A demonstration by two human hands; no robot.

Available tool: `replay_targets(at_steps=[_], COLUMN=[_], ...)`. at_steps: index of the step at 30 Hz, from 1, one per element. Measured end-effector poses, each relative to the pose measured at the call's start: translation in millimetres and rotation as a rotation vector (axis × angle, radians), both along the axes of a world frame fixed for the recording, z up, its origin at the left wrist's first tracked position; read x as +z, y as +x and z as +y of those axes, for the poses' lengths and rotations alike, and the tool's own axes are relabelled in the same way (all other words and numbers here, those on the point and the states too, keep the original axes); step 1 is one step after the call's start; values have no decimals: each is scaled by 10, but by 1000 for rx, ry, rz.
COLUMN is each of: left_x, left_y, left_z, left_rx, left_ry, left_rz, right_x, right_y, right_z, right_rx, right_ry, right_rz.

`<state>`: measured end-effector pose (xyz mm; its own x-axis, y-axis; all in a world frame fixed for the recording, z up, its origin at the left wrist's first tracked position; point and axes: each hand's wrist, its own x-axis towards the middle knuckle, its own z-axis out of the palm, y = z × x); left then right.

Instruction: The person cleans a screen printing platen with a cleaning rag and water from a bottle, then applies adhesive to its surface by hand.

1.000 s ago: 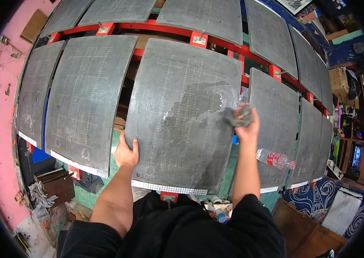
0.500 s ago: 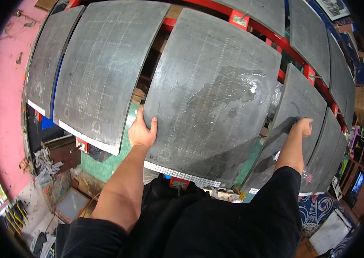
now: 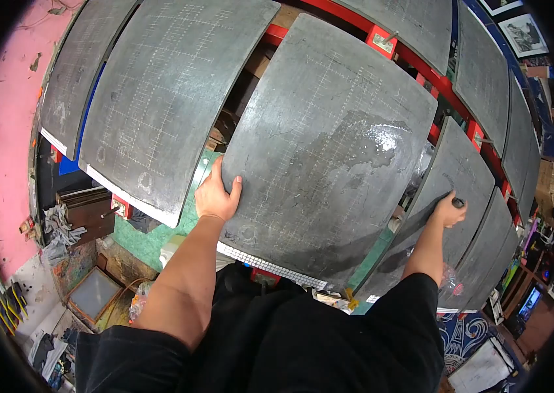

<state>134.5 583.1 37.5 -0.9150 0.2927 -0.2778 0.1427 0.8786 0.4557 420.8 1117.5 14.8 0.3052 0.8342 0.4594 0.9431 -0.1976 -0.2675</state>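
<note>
A large dark grey slab (image 3: 303, 131) with faint grid marks fills the middle, a wet, shiny patch on its right half. My left hand (image 3: 218, 195) rests at its left edge, thumb raised and fingers reaching round the side. Over the narrower grey slab (image 3: 467, 164) to the right, my right hand (image 3: 450, 211) is closed around a small dark object (image 3: 458, 203), mostly hidden by the fingers. A strip of small white tiles (image 3: 270, 267) runs along the middle slab's near edge.
More grey slabs (image 3: 165, 98) lie left and beyond, on a red metal frame (image 3: 382, 42). A clear plastic bottle (image 3: 451, 281) lies near my right forearm. Below left are a grey rag (image 3: 60, 229) and a wood-framed panel (image 3: 95, 295).
My right hand has shifted down and left and turned, showing the dark object in it. My left hand stays at the slab edge. The view has shifted slightly.
</note>
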Motion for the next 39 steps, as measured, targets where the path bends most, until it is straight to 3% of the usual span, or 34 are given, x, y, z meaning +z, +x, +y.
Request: replay_targets(at_steps=[5, 7, 9, 11, 13, 15, 17, 19, 20, 24, 28, 30, 34, 36, 39], left_x=[-14, -21, -38, -33, -46, -80, -48, -18, -15, -14, -31, -30, -31, -43, -86], left_y=[7, -6, 12, 24, 17, 20, 22, 15, 18, 30, 21, 23, 19, 25, 10], left_z=[-15, 6, -9, -2, -16, -26, -10, 21, 20, 6, -13, -10, -17, -19, -46], left_rx=[-7, -1, -10, -8, -6, -16, -6, -3, -2, -7, -8, -9, -8, -4, -1], left_ry=[4, -10, 6, -3, -14, 8, -1, -2, 5, 2, 26, 32, 48, 19, 1], left_rz=[12, -10, 31, 26, 23, 35, 29, 23, 33, 23, 36, 31, 25, 26, 41], right_x=[-166, -152, 63, 143, 327, 62, 0, 72, 131, 157, 120, 126, 175, -13, 14], right_y=[200, -11, -774, -1387, -1827, -1998, -2030, -2034, -2007, -1614, -1008, -865, -1442, -1786, -2103], right_z=[163, 206, -154, -501, -943, -1118, -1362, -1885, -2239, -3295, -3363, -3057, -2252, -1820, -1758], right_rx=[197, 492, 762, 987, 1055, 1193, 1272, 1513, 1518, 1949, 1997, 1854, 1475, 1234, 1259], right_ry=[-32, 194, 233, -77, -308, -57, -65, -227, -403, -433, -577, -583, -201, -200, -215], right_rz=[31, 160, 498, 715, 547, 249, 359, 401, 414, 112, 103, 6, -54, 378, 370])
